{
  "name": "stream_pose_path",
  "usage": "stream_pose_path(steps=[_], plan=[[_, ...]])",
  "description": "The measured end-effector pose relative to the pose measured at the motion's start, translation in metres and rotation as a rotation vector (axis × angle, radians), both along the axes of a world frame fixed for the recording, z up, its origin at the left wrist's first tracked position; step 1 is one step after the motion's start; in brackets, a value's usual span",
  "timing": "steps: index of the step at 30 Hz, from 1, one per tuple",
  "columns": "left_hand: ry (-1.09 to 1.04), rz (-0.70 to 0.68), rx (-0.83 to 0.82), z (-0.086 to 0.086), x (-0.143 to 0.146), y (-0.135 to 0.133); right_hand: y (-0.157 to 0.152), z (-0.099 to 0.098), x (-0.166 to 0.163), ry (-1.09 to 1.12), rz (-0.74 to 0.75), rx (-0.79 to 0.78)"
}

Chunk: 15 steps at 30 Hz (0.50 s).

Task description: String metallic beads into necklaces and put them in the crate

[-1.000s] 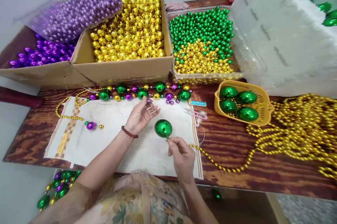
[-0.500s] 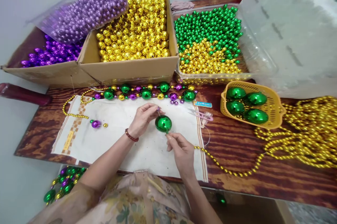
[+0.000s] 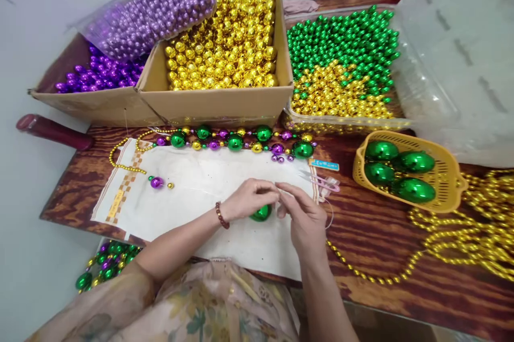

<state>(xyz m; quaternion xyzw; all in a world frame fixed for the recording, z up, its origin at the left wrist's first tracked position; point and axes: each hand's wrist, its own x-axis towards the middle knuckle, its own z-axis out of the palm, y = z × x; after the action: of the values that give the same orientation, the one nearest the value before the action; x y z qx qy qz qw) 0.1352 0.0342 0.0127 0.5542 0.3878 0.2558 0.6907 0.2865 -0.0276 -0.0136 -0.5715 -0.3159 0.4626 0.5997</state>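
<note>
Over the white cloth (image 3: 217,171), my left hand (image 3: 249,200) and my right hand (image 3: 303,219) meet with fingertips pinched together. Whatever is between their fingers is too small and hidden to make out. A large shiny green ball (image 3: 262,214) shows just below my left fingers, partly covered by them. Left of my hands, a purple bead (image 3: 157,183) lies on the cloth near a small gold bead (image 3: 171,185). A strand of green, gold and purple beads (image 3: 235,142) stretches along the cloth's far edge.
Behind stand a cardboard box of gold balls (image 3: 225,58), one of purple beads (image 3: 72,85) and a clear tub of green and gold beads (image 3: 345,119). To the right are pink-handled scissors (image 3: 327,184), a yellow basket (image 3: 452,176) with green balls, and gold bead chains (image 3: 453,235).
My hands have come together, the right moving up to the left fingertips. The green ball, earlier in full view between them, is now partly hidden under my left hand. The view has shifted.
</note>
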Motion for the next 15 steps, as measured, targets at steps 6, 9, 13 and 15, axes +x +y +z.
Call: stream_pose_path(steps=[6,9,13,15], plan=[[0.113,-0.166,-0.025,0.008,-0.013,-0.003,0.009,0.001,0.001,0.320,-0.219,0.070],[0.106,-0.151,0.002,0.012,-0.020,0.001,0.003,-0.001,-0.016,0.309,0.022,-0.001],[0.195,-0.298,0.107,0.012,-0.039,0.005,0.002,0.003,-0.015,0.410,0.026,-0.019],[0.291,-0.319,0.273,0.008,-0.058,0.009,0.004,0.010,0.006,0.506,-0.030,-0.023]])
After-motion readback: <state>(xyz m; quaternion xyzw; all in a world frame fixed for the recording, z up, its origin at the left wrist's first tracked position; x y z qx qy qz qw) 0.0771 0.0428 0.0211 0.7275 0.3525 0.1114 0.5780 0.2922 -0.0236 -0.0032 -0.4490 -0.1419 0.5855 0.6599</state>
